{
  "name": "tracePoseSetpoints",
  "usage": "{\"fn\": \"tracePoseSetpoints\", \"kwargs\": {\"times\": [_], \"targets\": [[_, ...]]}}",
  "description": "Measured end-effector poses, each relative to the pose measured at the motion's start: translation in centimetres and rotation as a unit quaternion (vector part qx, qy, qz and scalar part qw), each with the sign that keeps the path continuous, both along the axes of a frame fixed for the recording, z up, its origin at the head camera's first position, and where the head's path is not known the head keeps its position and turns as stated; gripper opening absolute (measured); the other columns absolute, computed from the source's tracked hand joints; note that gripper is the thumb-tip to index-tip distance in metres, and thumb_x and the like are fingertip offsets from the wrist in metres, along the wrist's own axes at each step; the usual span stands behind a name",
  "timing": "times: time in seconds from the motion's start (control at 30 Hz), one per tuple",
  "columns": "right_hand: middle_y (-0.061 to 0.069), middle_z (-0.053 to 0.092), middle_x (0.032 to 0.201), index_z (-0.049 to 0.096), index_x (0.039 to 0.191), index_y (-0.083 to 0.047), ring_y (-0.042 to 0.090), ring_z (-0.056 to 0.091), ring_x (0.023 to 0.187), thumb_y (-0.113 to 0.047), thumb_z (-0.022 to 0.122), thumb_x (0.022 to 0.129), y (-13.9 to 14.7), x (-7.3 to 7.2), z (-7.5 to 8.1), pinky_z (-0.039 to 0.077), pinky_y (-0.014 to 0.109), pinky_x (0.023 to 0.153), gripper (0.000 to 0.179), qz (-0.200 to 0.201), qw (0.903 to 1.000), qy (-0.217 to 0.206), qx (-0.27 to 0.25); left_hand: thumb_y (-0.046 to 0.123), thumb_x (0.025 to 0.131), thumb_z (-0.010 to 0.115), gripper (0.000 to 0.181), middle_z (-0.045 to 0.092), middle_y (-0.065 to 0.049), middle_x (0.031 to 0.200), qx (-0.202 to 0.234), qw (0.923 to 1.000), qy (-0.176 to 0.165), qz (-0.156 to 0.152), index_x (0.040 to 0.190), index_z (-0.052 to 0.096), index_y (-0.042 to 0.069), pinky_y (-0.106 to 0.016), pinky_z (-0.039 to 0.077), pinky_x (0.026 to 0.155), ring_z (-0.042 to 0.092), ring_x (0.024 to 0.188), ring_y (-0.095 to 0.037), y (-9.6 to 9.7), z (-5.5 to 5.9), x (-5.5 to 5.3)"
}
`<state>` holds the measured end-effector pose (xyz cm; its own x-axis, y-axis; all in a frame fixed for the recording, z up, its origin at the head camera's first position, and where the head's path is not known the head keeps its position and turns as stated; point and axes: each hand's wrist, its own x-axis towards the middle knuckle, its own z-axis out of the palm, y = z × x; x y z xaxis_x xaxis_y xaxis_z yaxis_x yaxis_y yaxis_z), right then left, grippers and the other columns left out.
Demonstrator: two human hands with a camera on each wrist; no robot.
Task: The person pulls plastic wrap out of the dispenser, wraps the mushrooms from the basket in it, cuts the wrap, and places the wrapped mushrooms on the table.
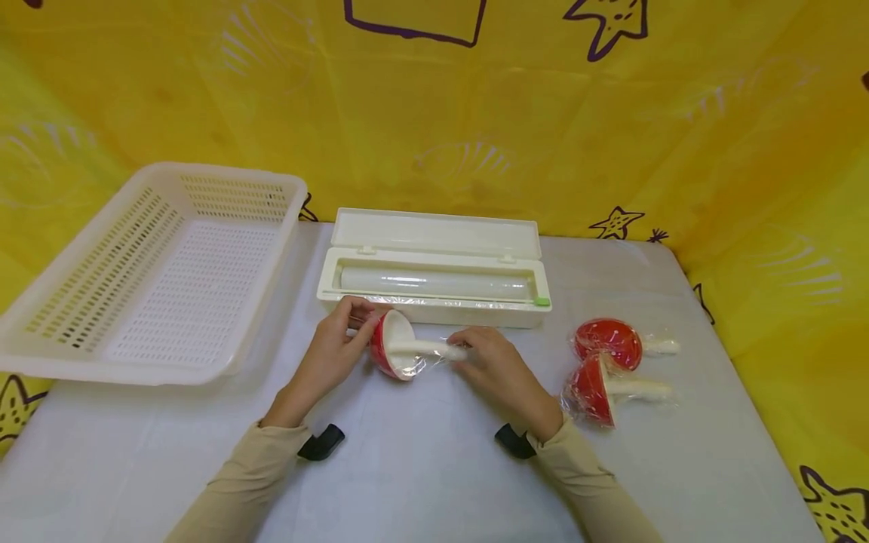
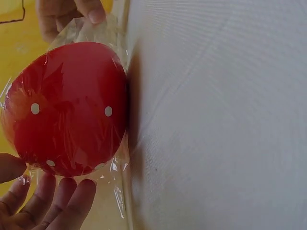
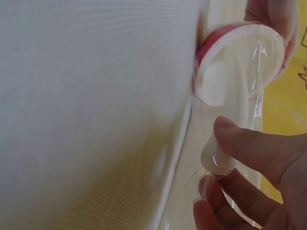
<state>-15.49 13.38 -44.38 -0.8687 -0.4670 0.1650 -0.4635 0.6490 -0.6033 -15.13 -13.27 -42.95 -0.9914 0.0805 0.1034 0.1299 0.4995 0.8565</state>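
A toy mushroom (image 1: 400, 346), with a white-dotted red cap and a white stem, lies sideways in clear cling film between my hands. At its cap is my left hand (image 1: 333, 343), with thumb and fingertips holding the film-covered red top; in the left wrist view the cap (image 2: 76, 110) hides part of the film. My right hand (image 1: 492, 369) pinches the stem's end and the film around it. The right wrist view shows the thumb on the stem (image 3: 218, 158) and the fingers below it.
Just behind my hands stands an open cream cling film dispenser (image 1: 434, 313) with a roll (image 1: 434, 282) inside. Two wrapped toy mushrooms (image 1: 607, 341) lie to the right. A white plastic basket (image 1: 271, 294) stands on the left. Yellow patterned cloth (image 1: 434, 98) rises behind the table.
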Motion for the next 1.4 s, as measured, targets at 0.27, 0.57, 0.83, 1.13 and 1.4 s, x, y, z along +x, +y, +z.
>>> {"fn": "tracePoseSetpoints", "kwargs": {"times": [0.27, 0.57, 0.83, 1.13, 1.4], "targets": [[0.008, 0.071, 0.099, 0.054, 0.103, -0.008, 0.021, 0.068, 0.091, -0.007, 0.076, 0.086, 0.7, 0.0, 1.0, 0.057, 0.039, 0.085, 0.028, 0.010, 0.9988, -0.025, -0.042, 0.002, 0.088, 0.070, 0.017, 0.058, -0.009, 0.079, -0.034, 0.9949, 0.086, 0.039, 0.097, 0.056, 0.001, -0.017, 0.045, 0.061, 0.053, 0.073, -0.017, 0.1, 0.4, 0.4], [0.004, 0.069, 0.098, 0.061, 0.102, -0.007, 0.017, 0.068, 0.091, -0.009, 0.071, 0.091, 1.6, -0.4, 1.9, 0.057, 0.033, 0.086, 0.015, 0.048, 0.9926, -0.075, -0.082, -0.002, 0.094, 0.060, 0.009, 0.066, -0.012, 0.088, 0.040, 0.9958, 0.081, 0.010, 0.102, 0.062, 0.002, -0.019, 0.054, 0.060, 0.061, 0.074, -0.016, 0.0, 0.4, 0.6], [0.005, 0.069, 0.104, 0.059, 0.110, -0.006, 0.019, 0.067, 0.099, -0.013, 0.067, 0.094, 2.4, -0.6, 2.4, 0.055, 0.038, 0.093, 0.019, 0.048, 0.9880, -0.104, -0.103, -0.003, 0.096, 0.055, 0.025, 0.065, -0.011, 0.114, -0.023, 0.9910, 0.120, -0.054, 0.119, 0.061, 0.002, -0.031, 0.057, 0.079, 0.062, 0.097, -0.022, -0.2, 1.1, 0.7], [0.011, 0.072, 0.112, 0.056, 0.115, -0.004, 0.026, 0.067, 0.105, -0.014, 0.061, 0.098, 2.8, -0.6, 3.0, 0.054, 0.045, 0.095, 0.020, 0.037, 0.9864, -0.119, -0.107, -0.012, 0.084, 0.068, 0.030, 0.065, -0.012, 0.111, -0.031, 0.9618, 0.265, -0.063, 0.112, 0.064, 0.000, -0.018, 0.052, 0.089, 0.063, 0.098, -0.025, -0.1, 1.1, 0.7], [0.016, 0.070, 0.117, 0.054, 0.117, -0.003, 0.027, 0.066, 0.107, -0.014, 0.057, 0.100, 2.9, -0.6, 3.4, 0.055, 0.040, 0.093, 0.020, 0.027, 0.9789, -0.157, -0.128, 0.003, 0.083, 0.076, 0.048, 0.059, -0.010, 0.130, -0.025, 0.9667, 0.229, -0.112, 0.128, 0.058, 0.005, -0.038, 0.056, 0.093, 0.055, 0.120, -0.022, 0.1, 1.1, 1.0]]}}
